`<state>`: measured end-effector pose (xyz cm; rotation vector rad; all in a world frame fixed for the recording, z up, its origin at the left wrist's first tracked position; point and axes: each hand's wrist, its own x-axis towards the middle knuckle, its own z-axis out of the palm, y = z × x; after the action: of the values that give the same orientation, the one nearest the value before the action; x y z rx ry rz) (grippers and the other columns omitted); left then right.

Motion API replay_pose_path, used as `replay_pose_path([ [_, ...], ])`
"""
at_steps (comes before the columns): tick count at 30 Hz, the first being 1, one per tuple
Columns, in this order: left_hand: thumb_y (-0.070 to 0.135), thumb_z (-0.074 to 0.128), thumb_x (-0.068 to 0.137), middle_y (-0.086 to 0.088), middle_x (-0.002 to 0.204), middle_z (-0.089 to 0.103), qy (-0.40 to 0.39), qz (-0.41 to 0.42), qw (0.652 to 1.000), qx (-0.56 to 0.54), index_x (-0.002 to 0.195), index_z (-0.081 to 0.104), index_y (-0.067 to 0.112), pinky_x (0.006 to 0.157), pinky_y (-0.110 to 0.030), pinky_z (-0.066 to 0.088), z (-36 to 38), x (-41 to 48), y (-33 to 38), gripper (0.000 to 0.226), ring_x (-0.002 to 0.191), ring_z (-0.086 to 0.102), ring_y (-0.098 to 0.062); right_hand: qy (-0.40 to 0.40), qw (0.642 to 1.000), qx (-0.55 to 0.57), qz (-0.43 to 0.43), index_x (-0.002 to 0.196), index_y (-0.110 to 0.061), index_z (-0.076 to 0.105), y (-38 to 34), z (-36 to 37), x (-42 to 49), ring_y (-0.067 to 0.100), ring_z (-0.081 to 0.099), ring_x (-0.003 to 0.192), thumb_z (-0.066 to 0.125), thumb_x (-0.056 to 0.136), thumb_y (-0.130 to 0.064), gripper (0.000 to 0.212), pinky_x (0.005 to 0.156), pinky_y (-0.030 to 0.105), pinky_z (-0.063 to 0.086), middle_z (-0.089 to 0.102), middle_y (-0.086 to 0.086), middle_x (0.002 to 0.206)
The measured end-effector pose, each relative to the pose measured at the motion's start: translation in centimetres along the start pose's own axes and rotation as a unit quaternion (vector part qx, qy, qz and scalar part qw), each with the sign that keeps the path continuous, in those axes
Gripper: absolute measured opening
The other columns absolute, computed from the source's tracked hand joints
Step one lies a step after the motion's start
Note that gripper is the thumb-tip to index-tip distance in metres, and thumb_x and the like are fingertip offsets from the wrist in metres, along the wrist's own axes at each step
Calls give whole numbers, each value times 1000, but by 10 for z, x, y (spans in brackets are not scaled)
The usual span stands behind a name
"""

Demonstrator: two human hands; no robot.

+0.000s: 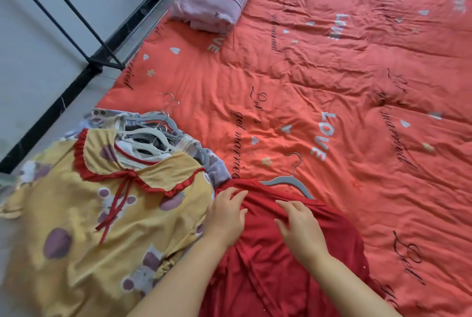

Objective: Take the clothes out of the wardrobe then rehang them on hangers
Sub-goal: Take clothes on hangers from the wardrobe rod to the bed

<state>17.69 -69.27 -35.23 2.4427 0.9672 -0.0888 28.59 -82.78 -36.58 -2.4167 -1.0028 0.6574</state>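
Left hand (pixel 224 214) lies flat-fingered, pinning the red garment (pixel 268 278) to the quilt (pixel 332 74); right hand (pixel 298 224) seems to pinch its neckline fold, likely to draw it over the grey hanger (pixel 286 180) just beyond both hands' fingertips

Left hand (pixel 226 214) lies flat — right hand (pixel 300 227) pinches (fingers curled).
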Motion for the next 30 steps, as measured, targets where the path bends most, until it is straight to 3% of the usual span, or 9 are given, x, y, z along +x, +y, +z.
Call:
replay_pose_path([
  [4,20,62,81,-8,116,60,30,1,999,-10,120,63,15,89,-37,45,-40,-15,-19,39,107,58,-30,-6,1000,1,-23,128,-14,55,-46,-4,2,26,52,114,64,85,-19,45,97,37,42,57,6,120],
  [6,21,62,70,-7,97,66,51,4,999,-11,103,70,15,73,-38,52,-56,-19,-36,35,86,65,-30,-15,999,-10,-33,130,-17,53,-68,-2,3,24,50,117,61,87,-22,45,99,35,40,55,3,123],
  [8,24,58,66,-2,91,66,64,2,998,6,96,70,19,64,-35,53,-77,-23,-53,33,77,66,-25,-23,999,-19,-39,131,-18,53,-90,5,5,23,49,117,60,88,-23,43,98,34,40,55,1,123],
  [12,25,51,82,-3,120,58,61,4,998,1,124,59,22,91,-37,41,-111,-23,-97,43,109,55,-25,-26,998,-28,-48,123,-17,60,-136,26,20,27,54,110,62,86,-20,37,92,39,44,59,5,116],
  [15,23,53,70,-5,107,64,82,-1,997,2,110,67,18,79,-39,49,-129,-9,-142,42,96,62,-28,-29,998,-32,-46,121,-19,60,-173,47,41,26,54,110,61,87,-21,35,90,37,44,59,5,116],
  [18,22,52,84,0,126,53,64,-2,998,19,128,54,25,96,-35,39,-143,5,-186,44,115,50,-23,-33,997,-45,-57,125,-17,57,-207,73,70,25,53,113,58,89,-20,36,91,33,40,59,7,120],
  [21,27,47,92,3,136,41,61,-10,997,42,139,38,28,101,-30,30,-148,20,-233,47,126,38,-18,-51,994,-78,-52,128,-18,53,-239,98,106,22,49,118,54,92,-22,36,93,29,35,55,7,126],
  [30,28,43,97,2,143,38,76,2,997,-13,142,35,21,110,-27,22,-138,55,-311,46,133,30,-14,-70,993,-97,-12,141,-21,37,-274,160,200,27,43,125,55,92,-27,53,97,35,38,44,10,137],
])
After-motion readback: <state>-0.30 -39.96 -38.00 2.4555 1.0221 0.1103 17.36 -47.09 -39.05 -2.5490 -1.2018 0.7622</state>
